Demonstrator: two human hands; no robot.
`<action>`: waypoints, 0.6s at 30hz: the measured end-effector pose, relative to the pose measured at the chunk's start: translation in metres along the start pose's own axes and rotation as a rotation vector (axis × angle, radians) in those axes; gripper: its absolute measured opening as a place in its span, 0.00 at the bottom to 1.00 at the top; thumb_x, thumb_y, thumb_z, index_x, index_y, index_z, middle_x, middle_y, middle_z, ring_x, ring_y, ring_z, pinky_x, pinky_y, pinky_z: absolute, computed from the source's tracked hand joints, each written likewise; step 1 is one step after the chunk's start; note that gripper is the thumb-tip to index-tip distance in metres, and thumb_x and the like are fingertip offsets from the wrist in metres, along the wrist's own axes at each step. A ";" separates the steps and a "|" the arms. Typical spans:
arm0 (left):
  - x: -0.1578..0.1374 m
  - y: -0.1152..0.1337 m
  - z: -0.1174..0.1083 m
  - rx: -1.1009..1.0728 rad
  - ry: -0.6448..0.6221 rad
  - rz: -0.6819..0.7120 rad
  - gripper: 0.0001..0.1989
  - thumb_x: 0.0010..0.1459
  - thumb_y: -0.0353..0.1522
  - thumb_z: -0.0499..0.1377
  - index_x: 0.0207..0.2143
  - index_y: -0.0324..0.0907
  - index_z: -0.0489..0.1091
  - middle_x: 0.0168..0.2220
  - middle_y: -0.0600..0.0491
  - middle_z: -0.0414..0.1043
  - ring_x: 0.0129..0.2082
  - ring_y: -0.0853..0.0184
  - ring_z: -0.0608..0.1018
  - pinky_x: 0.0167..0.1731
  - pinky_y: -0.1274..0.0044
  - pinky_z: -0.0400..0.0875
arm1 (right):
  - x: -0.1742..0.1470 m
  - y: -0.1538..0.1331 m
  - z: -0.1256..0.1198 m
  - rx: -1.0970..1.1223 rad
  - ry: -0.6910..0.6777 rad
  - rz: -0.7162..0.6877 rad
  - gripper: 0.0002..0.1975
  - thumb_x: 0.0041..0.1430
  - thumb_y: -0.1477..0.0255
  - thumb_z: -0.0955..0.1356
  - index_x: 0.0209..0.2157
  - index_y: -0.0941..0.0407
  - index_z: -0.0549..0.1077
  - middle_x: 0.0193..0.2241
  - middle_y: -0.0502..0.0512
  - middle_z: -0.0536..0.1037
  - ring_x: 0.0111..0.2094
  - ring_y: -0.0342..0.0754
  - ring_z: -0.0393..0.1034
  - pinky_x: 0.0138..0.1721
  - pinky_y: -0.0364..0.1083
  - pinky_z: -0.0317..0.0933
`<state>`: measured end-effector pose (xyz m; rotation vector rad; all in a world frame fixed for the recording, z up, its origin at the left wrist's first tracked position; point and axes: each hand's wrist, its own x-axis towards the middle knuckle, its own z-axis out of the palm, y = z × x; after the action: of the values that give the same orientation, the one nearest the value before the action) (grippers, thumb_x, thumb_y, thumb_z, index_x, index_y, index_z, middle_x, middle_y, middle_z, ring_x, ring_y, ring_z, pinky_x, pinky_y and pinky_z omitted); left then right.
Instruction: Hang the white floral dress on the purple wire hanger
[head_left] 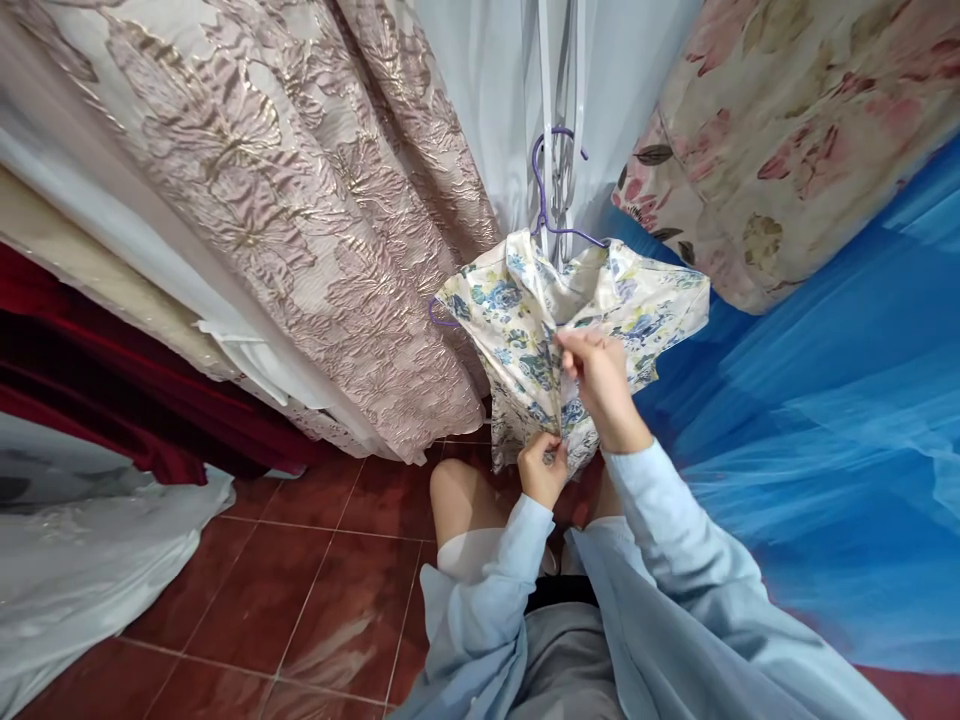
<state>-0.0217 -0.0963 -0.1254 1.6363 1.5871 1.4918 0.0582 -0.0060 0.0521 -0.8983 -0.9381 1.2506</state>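
A short-sleeved floral blouse [510, 325], white with blue and yellow flowers, hangs in front of me on a purple hanger [539, 175]. Its collar lies open at the top. My right hand [602, 380] is closed on the blouse's front edge just below the collar, thumb and fingers pinched together. Lower down, my left hand [543, 467] pinches the same front edge near the hem. Between the two hands the front edge runs nearly straight. Any button or zip under the fingers is too small to make out.
White straps [546, 80] hang behind the hanger. To the left is pink brocade fabric [300, 220], with dark red cloth [112, 370] beyond. Floral cloth [810, 140] and blue tulle [840, 430] hang at the right. Red floor tiles [315, 590] lie below.
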 end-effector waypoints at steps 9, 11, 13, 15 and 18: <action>0.004 0.008 -0.008 -0.054 -0.156 0.023 0.05 0.60 0.30 0.59 0.30 0.41 0.70 0.29 0.53 0.73 0.31 0.67 0.76 0.36 0.76 0.71 | 0.046 -0.048 0.021 -0.100 -0.043 -0.147 0.11 0.57 0.72 0.70 0.22 0.58 0.72 0.15 0.46 0.69 0.14 0.37 0.54 0.17 0.40 0.48; 0.029 0.020 -0.027 -0.099 -0.066 0.098 0.03 0.62 0.31 0.59 0.38 0.40 0.71 0.31 0.52 0.73 0.32 0.67 0.76 0.37 0.76 0.72 | 0.040 -0.044 0.015 -0.123 -0.054 -0.165 0.11 0.58 0.70 0.71 0.23 0.57 0.71 0.15 0.46 0.69 0.14 0.37 0.54 0.17 0.40 0.48; 0.067 0.044 -0.049 -0.113 0.084 0.209 0.10 0.66 0.34 0.59 0.47 0.40 0.70 0.30 0.54 0.70 0.31 0.69 0.74 0.38 0.76 0.72 | 0.035 -0.042 0.010 -0.142 -0.060 -0.188 0.11 0.57 0.69 0.71 0.24 0.57 0.71 0.15 0.46 0.70 0.14 0.37 0.55 0.18 0.40 0.49; 0.113 0.074 -0.070 -0.079 0.132 0.366 0.14 0.70 0.37 0.54 0.53 0.42 0.69 0.31 0.54 0.69 0.31 0.69 0.74 0.38 0.76 0.71 | 0.033 -0.042 0.007 -0.157 -0.061 -0.204 0.09 0.57 0.68 0.70 0.26 0.57 0.73 0.15 0.46 0.70 0.14 0.37 0.55 0.18 0.40 0.49; 0.180 0.118 -0.086 0.081 -0.008 0.566 0.18 0.73 0.41 0.49 0.58 0.44 0.67 0.37 0.51 0.73 0.37 0.68 0.77 0.43 0.73 0.72 | 0.032 -0.044 0.008 -0.185 -0.065 -0.221 0.08 0.59 0.69 0.69 0.28 0.58 0.74 0.15 0.46 0.70 0.15 0.38 0.56 0.19 0.40 0.50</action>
<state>-0.0834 0.0020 0.0754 2.2632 1.2450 1.6871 0.0692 0.0220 0.0986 -0.8745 -1.1865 1.0212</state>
